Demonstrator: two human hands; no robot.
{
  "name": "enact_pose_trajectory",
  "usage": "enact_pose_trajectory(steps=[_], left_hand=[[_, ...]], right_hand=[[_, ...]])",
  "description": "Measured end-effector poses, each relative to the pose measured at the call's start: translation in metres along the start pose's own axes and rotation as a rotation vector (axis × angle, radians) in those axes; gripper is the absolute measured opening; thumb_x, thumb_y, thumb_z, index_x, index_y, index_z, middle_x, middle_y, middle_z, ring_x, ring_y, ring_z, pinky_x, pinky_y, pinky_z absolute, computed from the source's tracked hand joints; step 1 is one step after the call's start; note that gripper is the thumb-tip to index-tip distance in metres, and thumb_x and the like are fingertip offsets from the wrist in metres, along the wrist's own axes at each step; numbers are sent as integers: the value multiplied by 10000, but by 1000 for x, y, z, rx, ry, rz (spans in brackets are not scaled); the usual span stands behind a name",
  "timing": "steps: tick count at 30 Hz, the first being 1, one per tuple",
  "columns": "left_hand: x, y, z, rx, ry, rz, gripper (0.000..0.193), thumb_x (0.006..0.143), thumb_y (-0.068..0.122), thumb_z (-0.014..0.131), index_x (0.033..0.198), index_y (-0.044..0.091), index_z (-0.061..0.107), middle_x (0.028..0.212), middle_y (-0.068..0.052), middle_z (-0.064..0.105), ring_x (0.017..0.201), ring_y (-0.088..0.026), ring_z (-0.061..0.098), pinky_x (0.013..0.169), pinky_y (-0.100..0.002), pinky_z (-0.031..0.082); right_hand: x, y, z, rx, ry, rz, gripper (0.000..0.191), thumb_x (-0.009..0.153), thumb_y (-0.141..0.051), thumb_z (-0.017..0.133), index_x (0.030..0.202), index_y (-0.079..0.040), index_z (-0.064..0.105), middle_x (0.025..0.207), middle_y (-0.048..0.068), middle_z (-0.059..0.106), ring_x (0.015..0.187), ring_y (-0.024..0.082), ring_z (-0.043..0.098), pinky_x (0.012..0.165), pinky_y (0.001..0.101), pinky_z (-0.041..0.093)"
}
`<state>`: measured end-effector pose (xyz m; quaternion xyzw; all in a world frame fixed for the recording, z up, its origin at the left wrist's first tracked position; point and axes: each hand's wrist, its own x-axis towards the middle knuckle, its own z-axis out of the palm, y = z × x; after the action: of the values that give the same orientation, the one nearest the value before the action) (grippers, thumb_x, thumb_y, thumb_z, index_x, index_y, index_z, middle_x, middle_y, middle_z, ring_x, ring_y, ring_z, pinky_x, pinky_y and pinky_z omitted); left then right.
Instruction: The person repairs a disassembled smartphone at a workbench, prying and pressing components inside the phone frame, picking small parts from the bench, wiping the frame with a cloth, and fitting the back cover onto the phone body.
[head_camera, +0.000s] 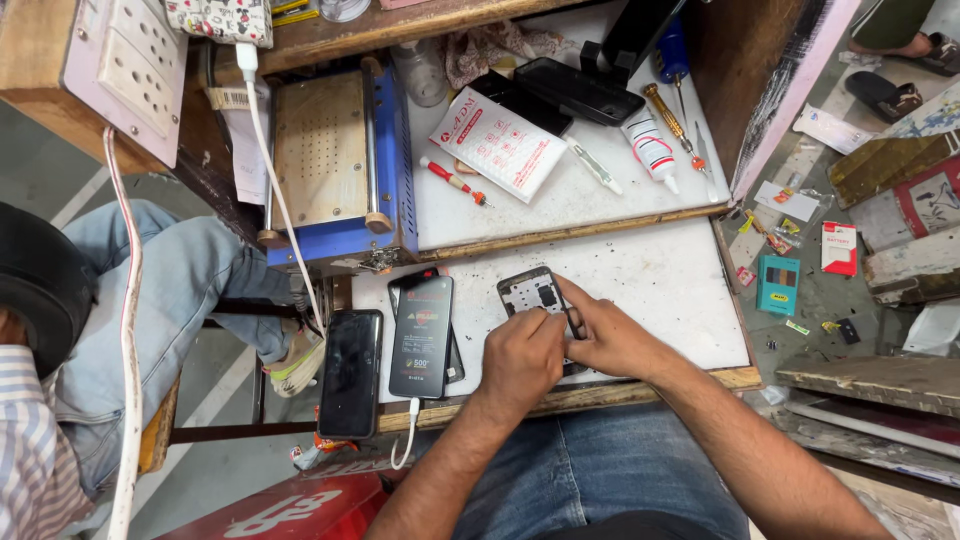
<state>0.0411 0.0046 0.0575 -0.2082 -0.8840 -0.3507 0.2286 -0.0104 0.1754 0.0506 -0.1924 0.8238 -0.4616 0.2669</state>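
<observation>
Opened phone body (535, 293) lies on the white lower shelf (660, 280) of the workbench, directly ahead of the person at about twelve o'clock from both hands. Its back cover is already off: the inner frame shows pale grey metal with dark cut-outs and a small black square component near the middle. What is left appears to be the work inside the frame itself, since nothing seems lifted out of it yet and the lower half is hidden under the hands.

Left hand (520, 360) is curled with fingers drawn together, knuckles up, resting on the lower end of the phone; whether it pinches a small tool or part I cannot tell. Right hand (610, 340) comes in from four o'clock, forefinger stretched out and pressing along the phone's right edge, the other fingers folded under.

At nine o'clock from the opened phone lies a second phone with a lit screen (421, 336), a white cable plugged into its bottom, and further left a dark-screened phone (350, 372). At twelve o'clock, on the upper shelf, sit a red-handled screwdriver (452, 181), a white packet (497, 143), a glue tube (651, 148) and a blue heating plate machine (335, 165).
</observation>
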Motion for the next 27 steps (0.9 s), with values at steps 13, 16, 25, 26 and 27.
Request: enact_pose_trajectory(steps=[13,16,25,26,27], left_hand=[[46,-13,-5,48,219,-80,99,890,35,720,983,56,694,872,-102,674,787,-312,694,697,-404,575],[51,-5,0,59,259,-110,99,900,37,724,996,46,697,872,-105,677,781,-308,698,691,-402,575],[58,-7,19,37,291,-78,114,921,18,699,1035,21,700,920,-123,690,814,-308,713,704,-378,587],[55,-6,21,34,266,-52,118,931,11,689,1048,9,700,933,-134,691,820,-295,719,699,-357,595],[52,-3,25,29,241,-27,123,940,5,680,1061,-3,700,947,-144,692,825,-282,725,694,-337,604]], right_hand=[[2,34,1,335,62,-394,871,899,-80,669,1662,-67,247,1422,133,584,1216,169,575,995,288,486],[7,51,1,664,-70,-189,945,828,-54,624,1684,-91,225,1521,122,494,1185,159,534,929,284,489],[10,72,4,1310,-232,-48,597,1088,-532,443,1366,-21,578,1198,184,697,1028,308,707,871,447,592],[11,72,3,1322,-187,16,599,1079,-530,438,1378,-28,568,1221,180,686,1057,297,697,899,444,586],[12,71,1,1333,-141,82,601,1071,-528,433,1390,-34,557,1244,175,675,1086,286,688,927,441,581]])
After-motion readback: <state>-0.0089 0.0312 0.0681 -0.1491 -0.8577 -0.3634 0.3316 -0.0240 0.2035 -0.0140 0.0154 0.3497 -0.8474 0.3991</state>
